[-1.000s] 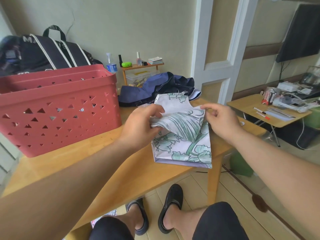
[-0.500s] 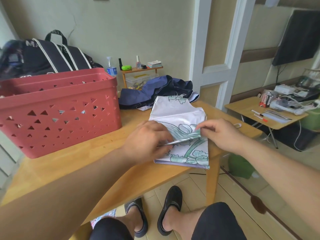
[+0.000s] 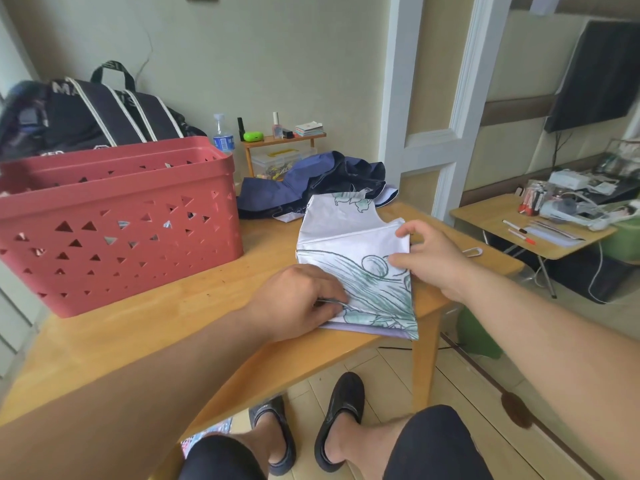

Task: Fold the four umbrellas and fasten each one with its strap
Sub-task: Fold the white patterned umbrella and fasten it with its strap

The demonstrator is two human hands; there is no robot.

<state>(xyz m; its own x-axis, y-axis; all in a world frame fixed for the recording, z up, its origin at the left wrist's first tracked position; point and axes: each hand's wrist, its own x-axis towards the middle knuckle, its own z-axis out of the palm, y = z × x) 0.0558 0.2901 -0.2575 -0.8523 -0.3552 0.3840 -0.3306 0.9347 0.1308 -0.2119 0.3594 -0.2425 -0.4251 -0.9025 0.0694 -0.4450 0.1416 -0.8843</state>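
A white umbrella with a green floral print (image 3: 349, 244) lies flattened on the wooden table (image 3: 166, 327), its canopy folded into a panel. My left hand (image 3: 298, 303) rests on its near left edge, fingers curled and pinching a fold of the cloth against the table. At the panel's right edge my right hand (image 3: 429, 258) pinches the cloth between thumb and fingers. A dark blue umbrella (image 3: 311, 185) lies crumpled behind it at the table's far side. No strap shows.
A red perforated basket (image 3: 114, 223) stands on the table's left half, with a black bag (image 3: 86, 112) behind it. A small shelf with bottles (image 3: 280, 136) is by the wall. A low side table (image 3: 533, 230) with pens stands right. My legs and slippers are below.
Both hands have brought the lifted flap of the floral canopy down flat onto the table. The left hand moved toward me along the edge; the right hand shifted to the right edge.
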